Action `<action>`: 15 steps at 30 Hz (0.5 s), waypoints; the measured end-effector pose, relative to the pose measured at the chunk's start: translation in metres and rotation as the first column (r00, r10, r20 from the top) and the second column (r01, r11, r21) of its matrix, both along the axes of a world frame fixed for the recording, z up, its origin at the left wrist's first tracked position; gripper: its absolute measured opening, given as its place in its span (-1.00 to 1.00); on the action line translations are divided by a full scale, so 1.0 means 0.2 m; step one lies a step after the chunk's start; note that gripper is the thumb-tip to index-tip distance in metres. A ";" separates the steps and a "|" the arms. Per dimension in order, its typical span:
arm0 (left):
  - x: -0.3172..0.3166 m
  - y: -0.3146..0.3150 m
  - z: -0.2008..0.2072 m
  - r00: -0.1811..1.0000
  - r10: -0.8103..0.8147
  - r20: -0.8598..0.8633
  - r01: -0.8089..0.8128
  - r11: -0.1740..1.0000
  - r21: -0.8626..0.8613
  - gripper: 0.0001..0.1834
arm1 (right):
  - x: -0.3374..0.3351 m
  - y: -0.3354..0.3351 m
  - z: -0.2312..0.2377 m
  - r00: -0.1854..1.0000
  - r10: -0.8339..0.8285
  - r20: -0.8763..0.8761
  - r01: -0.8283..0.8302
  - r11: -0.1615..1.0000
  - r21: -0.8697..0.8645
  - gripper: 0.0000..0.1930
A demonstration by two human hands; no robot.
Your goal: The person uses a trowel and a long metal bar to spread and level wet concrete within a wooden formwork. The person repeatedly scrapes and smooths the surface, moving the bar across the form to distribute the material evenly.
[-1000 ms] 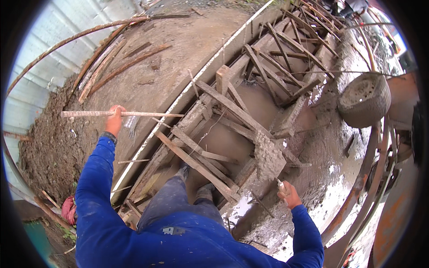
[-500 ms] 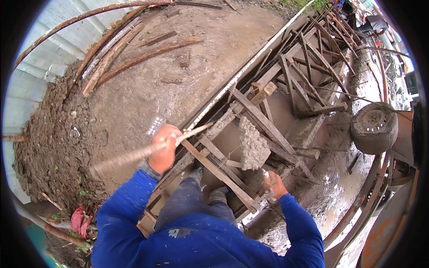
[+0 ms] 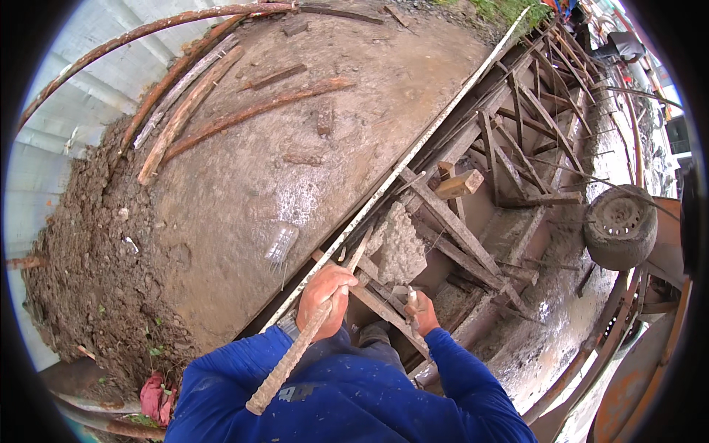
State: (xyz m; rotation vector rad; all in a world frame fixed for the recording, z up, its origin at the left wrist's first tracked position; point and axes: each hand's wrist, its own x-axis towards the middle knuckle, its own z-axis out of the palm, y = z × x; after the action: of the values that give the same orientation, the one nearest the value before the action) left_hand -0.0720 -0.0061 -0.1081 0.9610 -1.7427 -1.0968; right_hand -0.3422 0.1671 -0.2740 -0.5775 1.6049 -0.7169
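My left hand (image 3: 325, 299) is closed around a wooden stick (image 3: 292, 365) crusted with wet cement. The stick's thick end hangs toward my body, and its thin end points up beside the timber formwork. In my right hand (image 3: 421, 314) is the pale handle of a trowel (image 3: 412, 297). Grey wet concrete (image 3: 402, 247) covers the trowel's blade, hiding its outline. The loaded blade is over the formwork, close to the stick's far end. I cannot tell whether stick and concrete touch.
Timber braces (image 3: 458, 229) span the trench-like formwork to the far right. A long white-splashed rail (image 3: 413, 151) edges muddy ground on the left, where poles (image 3: 258, 111) and a clear plastic object (image 3: 282, 242) lie. A muddy wheel (image 3: 620, 227) stands at right.
My left hand has swung rightward and lower with the stick, from over the muddy ground to beside the formwork. My right hand and the loaded trowel have shifted slightly left.
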 end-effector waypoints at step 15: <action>0.05 -0.06 0.03 0.998 -0.055 0.041 0.054 0.998 0.013 -0.86 | -0.07 0.01 -0.20 0.981 0.065 -0.184 -0.062 0.998 0.023 -0.70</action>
State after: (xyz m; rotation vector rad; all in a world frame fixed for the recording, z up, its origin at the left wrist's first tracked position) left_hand -0.0620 -0.0183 -0.1017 0.9542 -1.8068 -1.1304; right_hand -0.3571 0.1693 -0.3148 -0.6962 1.7540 -0.6160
